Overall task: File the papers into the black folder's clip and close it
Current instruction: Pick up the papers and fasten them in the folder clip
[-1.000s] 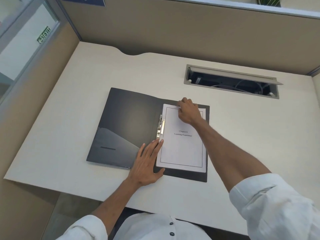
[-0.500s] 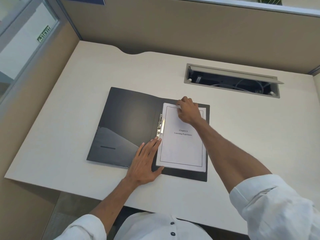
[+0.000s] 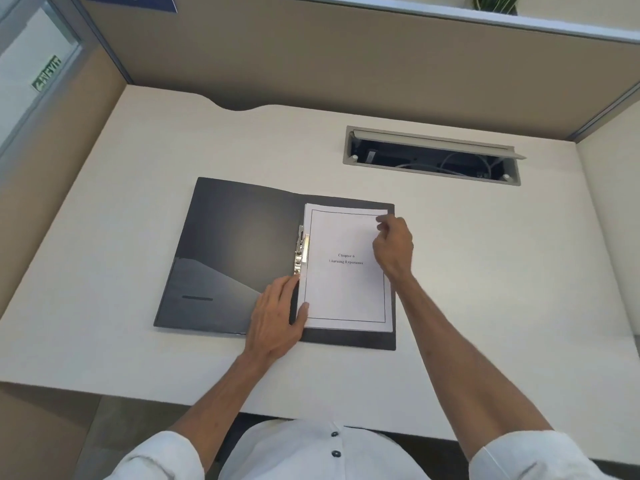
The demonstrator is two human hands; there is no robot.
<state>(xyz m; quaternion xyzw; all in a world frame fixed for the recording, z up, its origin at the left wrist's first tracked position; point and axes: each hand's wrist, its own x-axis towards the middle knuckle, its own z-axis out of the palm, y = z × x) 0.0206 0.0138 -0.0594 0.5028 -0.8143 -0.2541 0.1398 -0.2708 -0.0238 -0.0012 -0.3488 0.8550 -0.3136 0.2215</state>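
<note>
The black folder (image 3: pixel 235 251) lies open flat on the desk. A stack of white papers (image 3: pixel 344 292) with a framed title page rests on its right half. The metal clip (image 3: pixel 300 251) runs along the spine at the papers' left edge. My left hand (image 3: pixel 277 315) lies flat on the folder at the papers' lower left edge, fingers spread, thumb touching the paper. My right hand (image 3: pixel 393 245) sits at the papers' upper right edge, fingers curled and pinched near the corner; whether it grips a sheet I cannot tell.
A pale desk (image 3: pixel 138 341) carries the folder, fenced by tan partition walls. An open cable hatch (image 3: pixel 433 155) with wires sits at the back right. The desk's front edge runs just below my forearms.
My right hand has slid from the papers' top middle to their upper right corner. The left hand has stayed at the lower left edge.
</note>
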